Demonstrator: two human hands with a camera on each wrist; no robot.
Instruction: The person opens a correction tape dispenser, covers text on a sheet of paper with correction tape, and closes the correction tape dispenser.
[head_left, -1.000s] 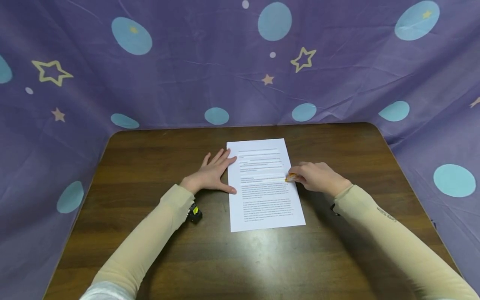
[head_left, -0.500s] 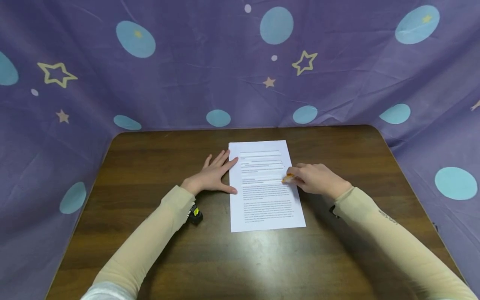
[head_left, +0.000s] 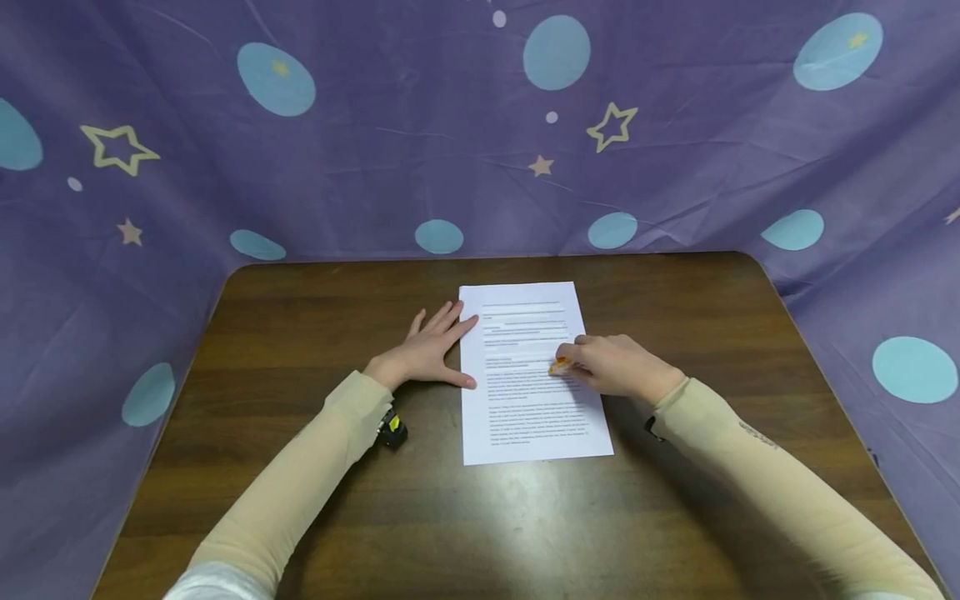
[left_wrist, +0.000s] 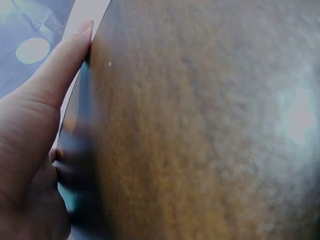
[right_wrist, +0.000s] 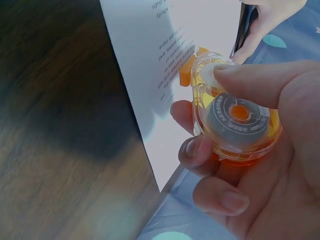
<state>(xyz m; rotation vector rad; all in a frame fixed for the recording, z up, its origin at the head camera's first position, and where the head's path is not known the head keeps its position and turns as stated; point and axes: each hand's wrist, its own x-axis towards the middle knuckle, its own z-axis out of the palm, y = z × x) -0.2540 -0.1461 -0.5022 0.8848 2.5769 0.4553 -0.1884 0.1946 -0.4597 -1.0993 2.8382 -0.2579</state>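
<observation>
A printed sheet of paper (head_left: 536,433) lies on the table, with white strips over parts of its upper lines. My right hand (head_left: 621,367) grips an orange, see-through correction tape (right_wrist: 237,120) between thumb and curled fingers. The tape's tip is at the text right of the page's middle; whether it touches the paper cannot be told. My left hand (head_left: 420,354) lies spread at the sheet's left edge, its thumb and index fingertip on the paper. In the left wrist view its thumb (left_wrist: 57,72) rests along the sheet's edge.
The brown wooden table (head_left: 315,517) has rounded far corners. A purple curtain (head_left: 420,100) with stars and blue ovals hangs behind it and at both sides. A small black device (head_left: 392,430) sits at the left wrist.
My right hand has moved left across the page with the correction tape, from near the right edge further in over the text. The left hand keeps its place on the sheet.
</observation>
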